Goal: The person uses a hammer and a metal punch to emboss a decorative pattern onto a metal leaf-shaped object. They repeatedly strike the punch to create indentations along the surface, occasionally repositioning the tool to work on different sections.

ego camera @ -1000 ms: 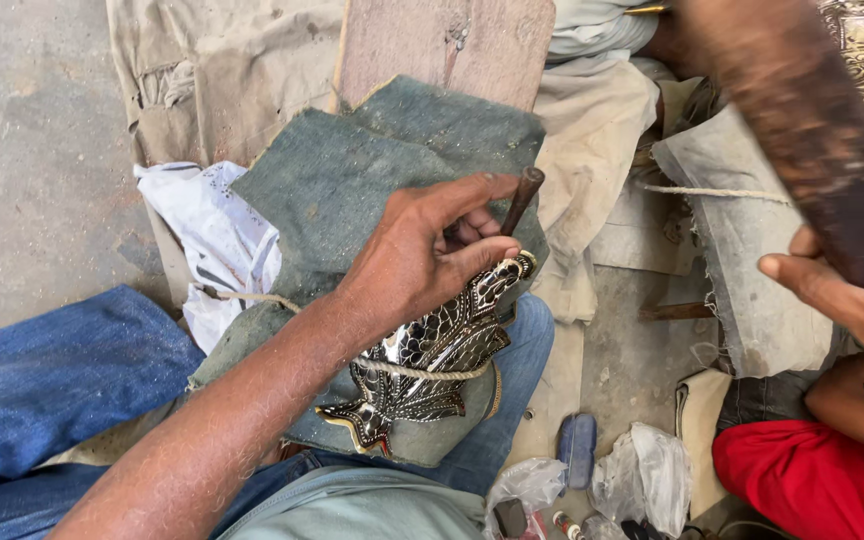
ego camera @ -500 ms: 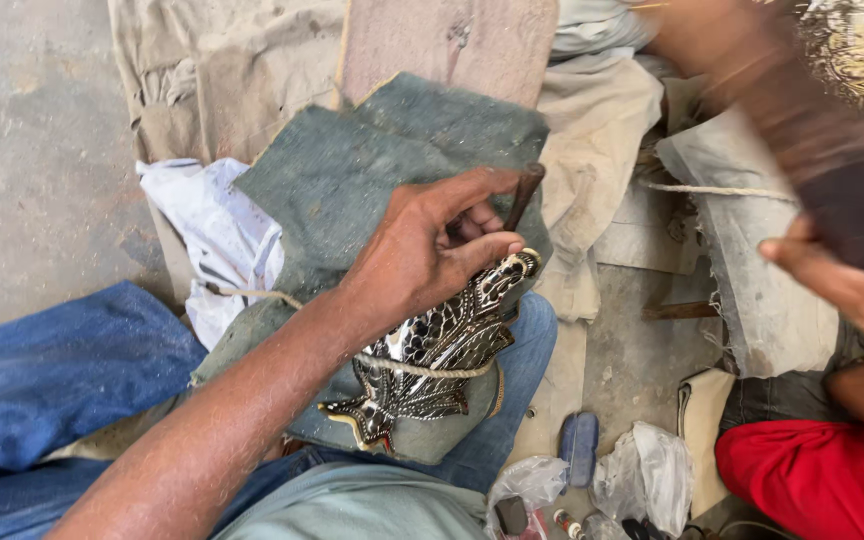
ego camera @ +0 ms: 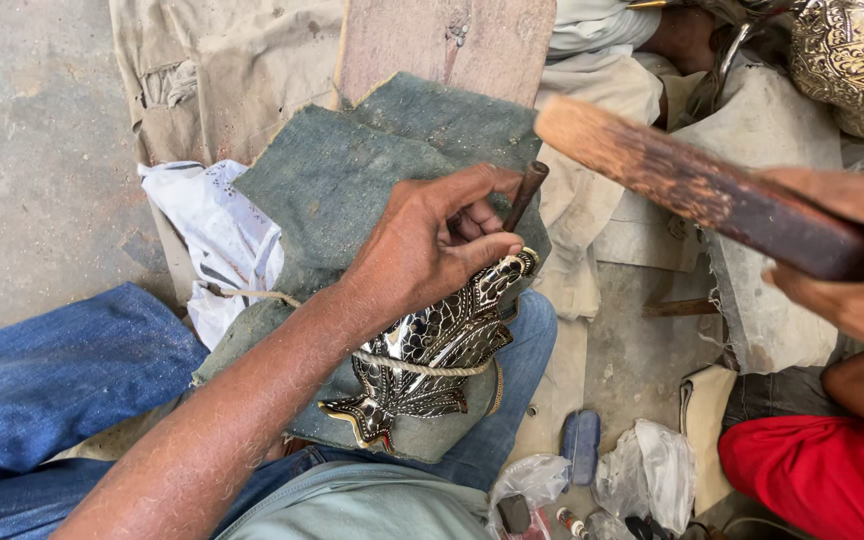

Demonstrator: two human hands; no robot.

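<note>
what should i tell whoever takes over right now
Left hand: pinches a punch, tip down on the metal piece.
Right hand: grips a wooden mallet, raised above the punch, not touching it.
The metal piece lies on a green pad on the lap, tied down with string.
Done: embossed pattern covers much of the piece.
Left: cannot tell how much remains.
</note>
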